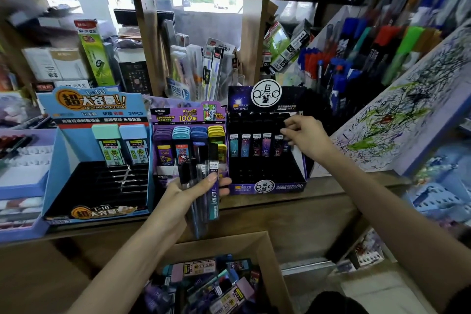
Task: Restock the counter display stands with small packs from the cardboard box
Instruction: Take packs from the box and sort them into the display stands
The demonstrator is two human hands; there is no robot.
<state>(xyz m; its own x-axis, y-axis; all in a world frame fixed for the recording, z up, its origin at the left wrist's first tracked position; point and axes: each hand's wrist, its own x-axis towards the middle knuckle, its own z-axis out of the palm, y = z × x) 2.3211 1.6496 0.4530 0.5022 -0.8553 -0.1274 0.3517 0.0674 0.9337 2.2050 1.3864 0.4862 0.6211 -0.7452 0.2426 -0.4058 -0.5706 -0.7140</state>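
Three cardboard display stands line a shop counter as a person restocks them by hand. At 9 o'clock, the blue stand (54, 173) holds just two refill packs (122, 145), capped mint and pale blue, on its top tier above bare black slots. At centre, the purple stand (187, 115) is filled with packs (190, 135) capped purple, blue, navy and yellow. Just right of it, toward 1 o'clock, the dark zodiac stand (265, 187) carries one row of black packs (256, 144) on its upper tier. The right hand (308, 135) reaches to that row's 3 o'clock end, fingertips pinched on the last pack (285, 146). The left hand (188, 194), in front of the purple stand, clasps a fan of slim dark packs (213, 176) upright under the thumb. At 6 o'clock, below the counter edge, the open cardboard box (274, 257) holds a loose jumble of small packs (204, 285).
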